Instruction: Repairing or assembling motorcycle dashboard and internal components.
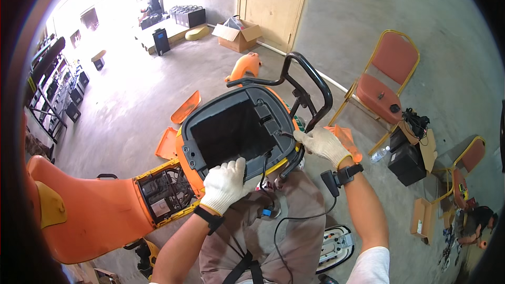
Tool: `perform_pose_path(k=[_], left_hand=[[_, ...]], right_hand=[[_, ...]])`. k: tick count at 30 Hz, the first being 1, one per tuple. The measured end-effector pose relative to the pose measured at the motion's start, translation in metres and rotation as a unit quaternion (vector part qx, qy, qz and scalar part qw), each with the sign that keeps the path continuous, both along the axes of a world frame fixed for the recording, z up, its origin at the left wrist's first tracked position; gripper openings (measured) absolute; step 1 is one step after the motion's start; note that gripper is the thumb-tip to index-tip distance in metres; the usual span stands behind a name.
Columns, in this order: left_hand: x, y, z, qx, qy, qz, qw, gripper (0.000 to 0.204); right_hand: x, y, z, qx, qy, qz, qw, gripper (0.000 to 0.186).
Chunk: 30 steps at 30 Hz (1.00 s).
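An orange scooter body (179, 156) stands in front of me, with a black open storage compartment (221, 129) ringed by a dark rim and a black tubular rail (315, 87) behind it. My left hand (223, 181), in a white knit glove, curls its fingers over the compartment's near edge. My right hand (323, 147), also gloved, pinches a thin dark item (286, 134) at the compartment's right rim; I cannot make out what it is. A black cable (265, 163) hangs between my hands. An open bay (163, 189) with wires lies beside the orange seat (102, 208) at left.
Orange panels (167, 142) lie on the floor, with another orange part (244, 66) behind. Red chairs (389, 63) stand at right beside black boxes (407, 163) and a bottle (380, 153). A cardboard box (236, 39) sits by the door; racks with batteries (73, 100) line the left.
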<state>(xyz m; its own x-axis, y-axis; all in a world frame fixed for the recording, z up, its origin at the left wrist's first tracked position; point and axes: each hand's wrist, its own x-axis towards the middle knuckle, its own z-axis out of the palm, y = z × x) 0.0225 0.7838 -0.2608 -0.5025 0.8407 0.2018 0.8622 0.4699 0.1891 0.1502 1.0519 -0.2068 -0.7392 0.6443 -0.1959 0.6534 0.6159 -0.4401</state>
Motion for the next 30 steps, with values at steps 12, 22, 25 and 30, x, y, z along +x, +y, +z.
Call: perform_pose_path(k=[12,22,25,30], left_hand=[[0.000,0.002,0.002,-0.008,-0.007,0.003,1.000,0.065],[-0.003,0.001,-0.002,0.012,-0.001,-0.018,1.000,0.064],[-0.005,0.002,-0.004,0.004,0.006,-0.024,1.000,0.062],[-0.006,0.001,-0.003,-0.002,-0.007,-0.028,1.000,0.062]], right_hand=[[-0.004,-0.014,0.007,-0.014,-0.098,0.015,0.995,0.078],[-0.002,-0.055,0.001,0.097,-0.052,-0.093,0.990,0.074],[-0.003,-0.058,0.001,0.073,-0.057,-0.147,0.985,0.079],[-0.005,-0.077,-0.009,0.091,-0.029,-0.184,0.978,0.075]])
